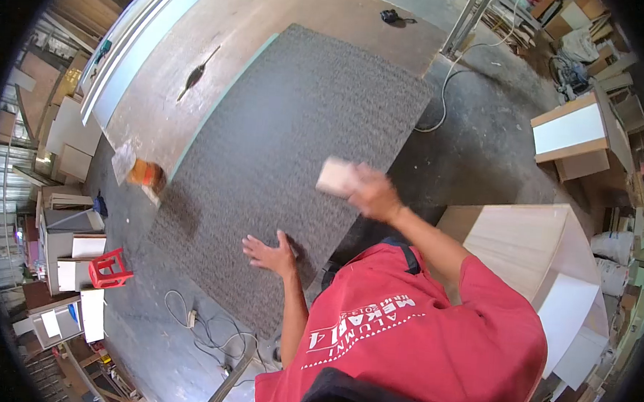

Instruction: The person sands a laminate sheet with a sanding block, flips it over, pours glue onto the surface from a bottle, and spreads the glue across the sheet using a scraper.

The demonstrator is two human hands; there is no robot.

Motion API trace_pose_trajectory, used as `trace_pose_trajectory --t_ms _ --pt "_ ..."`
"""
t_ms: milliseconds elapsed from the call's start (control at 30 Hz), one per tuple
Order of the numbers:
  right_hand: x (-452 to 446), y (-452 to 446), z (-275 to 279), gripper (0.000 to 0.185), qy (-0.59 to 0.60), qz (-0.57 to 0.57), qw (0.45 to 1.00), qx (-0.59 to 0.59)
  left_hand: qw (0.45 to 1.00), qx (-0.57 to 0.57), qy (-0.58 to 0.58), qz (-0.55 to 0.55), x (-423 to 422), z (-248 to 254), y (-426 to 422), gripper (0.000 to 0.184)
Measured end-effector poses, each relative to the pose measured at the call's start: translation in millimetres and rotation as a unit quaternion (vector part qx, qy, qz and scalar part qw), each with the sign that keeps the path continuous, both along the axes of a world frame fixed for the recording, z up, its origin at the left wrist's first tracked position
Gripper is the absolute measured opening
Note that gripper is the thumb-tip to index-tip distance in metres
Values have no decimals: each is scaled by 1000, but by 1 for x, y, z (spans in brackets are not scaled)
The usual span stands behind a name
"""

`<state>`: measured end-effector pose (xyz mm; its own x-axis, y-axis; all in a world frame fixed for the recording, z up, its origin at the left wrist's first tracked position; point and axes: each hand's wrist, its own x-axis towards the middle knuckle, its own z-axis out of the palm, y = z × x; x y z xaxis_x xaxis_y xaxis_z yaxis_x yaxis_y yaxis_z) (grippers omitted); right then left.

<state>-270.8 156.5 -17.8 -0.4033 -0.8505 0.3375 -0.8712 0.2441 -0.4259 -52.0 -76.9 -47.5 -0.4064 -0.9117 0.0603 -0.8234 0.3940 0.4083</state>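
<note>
A large grey, grained sheet (297, 120) lies flat on the worktable, with a pale green edge showing along its far left side. My right hand (375, 195) grips a pale wooden block (335, 176) over the sheet's right part. Hand and block are a little blurred, and I cannot tell whether the block touches the surface. Nearer my body, my left hand (272, 255) is spread on the sheet near its front edge, with nothing in it.
Past the sheet, the brown worktable (153, 83) bears a dark tool (196, 76), a black object (391, 16) and pale strips (152, 39). An orange-brown container (146, 172) stands at the sheet's left corner. Cables (220, 337), a red stool (110, 268) and a wooden cabinet (506, 232) surround me.
</note>
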Motion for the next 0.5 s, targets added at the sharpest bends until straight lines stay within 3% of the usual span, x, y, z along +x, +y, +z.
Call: trace_pose_trajectory --t_ms 33,100,167,300,367,500 --pt "-46 16 -1 42 28 -128 991 38 992 -54 -109 27 -4 -8 2 89" --pt "-135 45 -7 43 76 -371 919 110 991 -42 -125 30 -3 -5 5 89" --pt "-209 58 -22 43 108 -491 861 78 989 -53 -138 -1 -5 -2 8 88" --pt "-294 8 -30 45 61 -507 857 72 985 -53 -161 0 -7 3 12 86" --pt "-325 -41 -38 47 83 -434 896 44 986 -46 -158 -17 -8 2 11 86" --pt "-385 -153 -43 45 66 -379 922 40 986 -40 -159 -12 -10 6 12 86"
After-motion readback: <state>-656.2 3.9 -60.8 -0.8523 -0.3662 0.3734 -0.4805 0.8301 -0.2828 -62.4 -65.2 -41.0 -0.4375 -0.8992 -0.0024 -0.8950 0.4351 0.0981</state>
